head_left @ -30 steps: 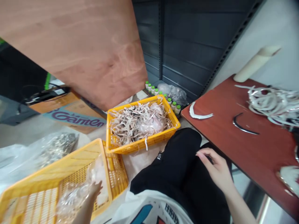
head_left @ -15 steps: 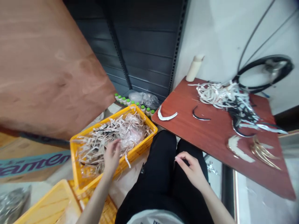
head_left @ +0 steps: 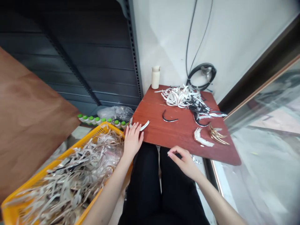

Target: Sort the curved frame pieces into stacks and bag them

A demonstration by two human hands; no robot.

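My left hand point(head_left: 133, 140) reaches over the near-left corner of the red-brown table point(head_left: 159, 134), palm down with its fingers stretched out. Beneath and beside its fingertips lie white curved strips point(head_left: 144, 125), partly covered by the hand. Above my lap, just off the table's front edge, my right hand point(head_left: 184, 160) is closed in a pinch of thumb and forefinger; whatever is between them is too small to make out. A single black curved strip point(head_left: 169, 119) rests mid-table.
A yellow basket point(head_left: 67, 150) full of tangled strips stands at left. The table bears a heap of white strips point(head_left: 177, 96), gold curved pieces point(head_left: 217, 136), a white stack point(head_left: 202, 139) and an upright cream tube point(head_left: 155, 77). Green-capped bottles point(head_left: 97, 120) line the floor.
My left hand has left the yellow basket and moved onto the white curved strips at the table's corner. My right hand keeps its pinch over my lap. The view has turned right.
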